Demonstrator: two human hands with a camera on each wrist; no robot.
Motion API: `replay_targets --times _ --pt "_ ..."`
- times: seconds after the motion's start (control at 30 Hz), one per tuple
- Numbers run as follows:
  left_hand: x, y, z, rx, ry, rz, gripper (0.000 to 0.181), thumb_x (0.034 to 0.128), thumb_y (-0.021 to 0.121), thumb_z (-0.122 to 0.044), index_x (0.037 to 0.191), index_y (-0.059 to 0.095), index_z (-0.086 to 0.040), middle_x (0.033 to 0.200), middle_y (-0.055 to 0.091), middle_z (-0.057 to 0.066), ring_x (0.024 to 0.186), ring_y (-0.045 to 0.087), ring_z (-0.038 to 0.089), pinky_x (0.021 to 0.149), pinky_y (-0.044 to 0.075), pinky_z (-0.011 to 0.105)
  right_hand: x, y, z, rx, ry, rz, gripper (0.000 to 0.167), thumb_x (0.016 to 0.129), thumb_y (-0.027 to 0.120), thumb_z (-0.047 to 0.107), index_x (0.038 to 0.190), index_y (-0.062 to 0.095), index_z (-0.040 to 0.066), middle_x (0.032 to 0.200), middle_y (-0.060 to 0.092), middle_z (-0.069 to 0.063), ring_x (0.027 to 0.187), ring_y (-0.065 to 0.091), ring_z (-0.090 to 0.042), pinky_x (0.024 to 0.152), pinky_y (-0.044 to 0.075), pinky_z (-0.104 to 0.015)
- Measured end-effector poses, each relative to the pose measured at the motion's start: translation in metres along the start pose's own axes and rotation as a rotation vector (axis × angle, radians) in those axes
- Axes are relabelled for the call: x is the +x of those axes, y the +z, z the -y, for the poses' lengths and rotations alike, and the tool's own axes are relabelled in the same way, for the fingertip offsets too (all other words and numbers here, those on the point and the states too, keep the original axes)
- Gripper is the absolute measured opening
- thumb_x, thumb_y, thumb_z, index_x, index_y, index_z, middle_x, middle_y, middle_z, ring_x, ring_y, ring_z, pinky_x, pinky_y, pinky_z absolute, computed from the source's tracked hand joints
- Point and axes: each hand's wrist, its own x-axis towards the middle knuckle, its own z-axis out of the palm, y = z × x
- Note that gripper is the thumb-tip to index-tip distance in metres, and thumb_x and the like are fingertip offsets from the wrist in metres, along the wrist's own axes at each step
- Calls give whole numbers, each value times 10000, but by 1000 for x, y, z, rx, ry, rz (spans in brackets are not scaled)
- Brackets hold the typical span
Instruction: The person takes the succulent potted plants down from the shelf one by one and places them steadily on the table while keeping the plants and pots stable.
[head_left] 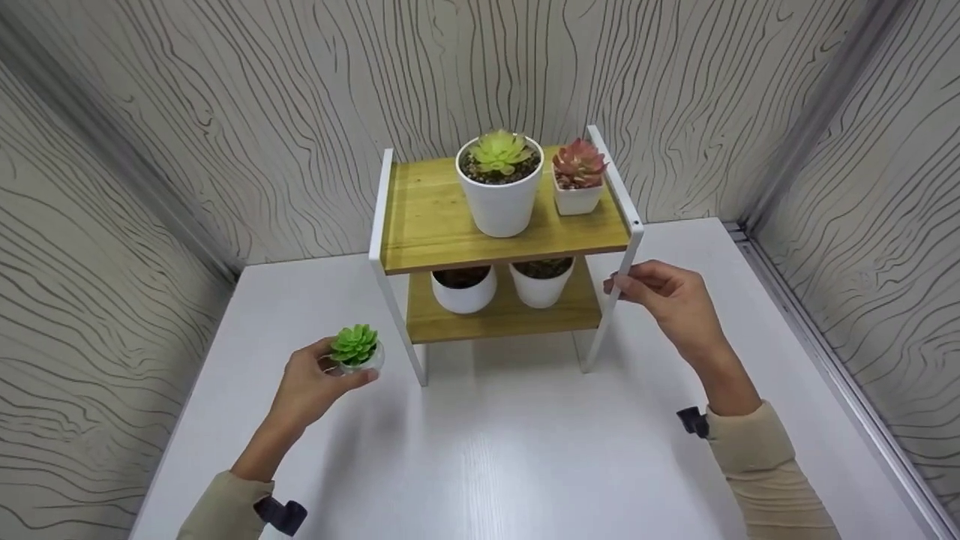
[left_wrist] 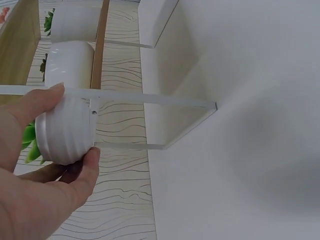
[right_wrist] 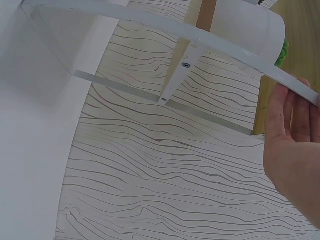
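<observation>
A small green succulent (head_left: 355,345) in a white ribbed pot (left_wrist: 65,132) is held between the thumb and fingers of my left hand (head_left: 311,386). It hangs off the table, beside the left front leg of a two-tier plant stand (head_left: 424,214). On the other side, my right hand (head_left: 679,304) pinches the stand's right front leg (head_left: 601,330), the thumb in front and the fingers behind. The top board carries a large white pot with a light green succulent (head_left: 501,195) and a small square pot with a reddish succulent (head_left: 579,176).
On the lower board (head_left: 495,326) stand two white pots, a rounded one (head_left: 465,298) and a tapered one (head_left: 541,291); the upper board hides most of their plants. The stand rests on a white table (head_left: 495,450). Wood-grain patterned panels (head_left: 300,112) enclose the back and sides.
</observation>
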Motion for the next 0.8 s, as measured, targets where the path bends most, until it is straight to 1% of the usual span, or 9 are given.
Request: replay_targets --times 0.27,0.4,0.5,0.6,0.67,0.8 --pt "13 -2 11 6 -35 -27 820 844 892 -355 1488 528 -1 1433 632 220 1351 616 400 1097 559 526 -1 0 -1 11 6 -3 281 1016 709 181 1163 722 -58 1055 809 -55 1046 770 -157 965 611 -234" --pt "22 -2 14 -13 -57 -30 846 857 879 -352 1518 495 9 1482 593 236 1396 577 417 1124 535 538 -1 -1 0 29 -1 -5 277 1015 707 157 1158 714 -80 1065 802 -127 1026 776 -154 958 617 -244" --pt "29 -3 17 -20 -73 -35 851 871 862 -339 1535 470 22 1502 565 250 1398 570 416 1132 527 539 0 -1 0 57 -13 -3 262 1009 708 124 1146 709 -99 1056 801 -144 1016 784 -176 955 625 -274" --pt "36 -3 20 -13 -85 -48 840 880 849 -327 1535 464 33 1497 559 261 1385 572 416 1128 527 543 0 -1 0 80 -21 1 256 1004 710 103 1140 705 -113 1040 809 -113 1023 787 -222 955 629 -300" --pt "41 -2 23 -10 -94 -55 837 881 845 -320 1534 462 38 1489 566 261 1382 571 411 1127 528 537 0 -1 0 79 -23 3 260 1005 709 106 1141 703 -116 1040 810 -106 1023 787 -216 954 629 -295" --pt "50 1 27 -14 -117 -63 847 881 843 -309 1537 448 51 1488 568 263 1376 570 405 1124 528 532 0 0 0 68 -22 3 260 1007 708 112 1146 708 -108 1056 801 -151 1027 786 -202 953 626 -278"
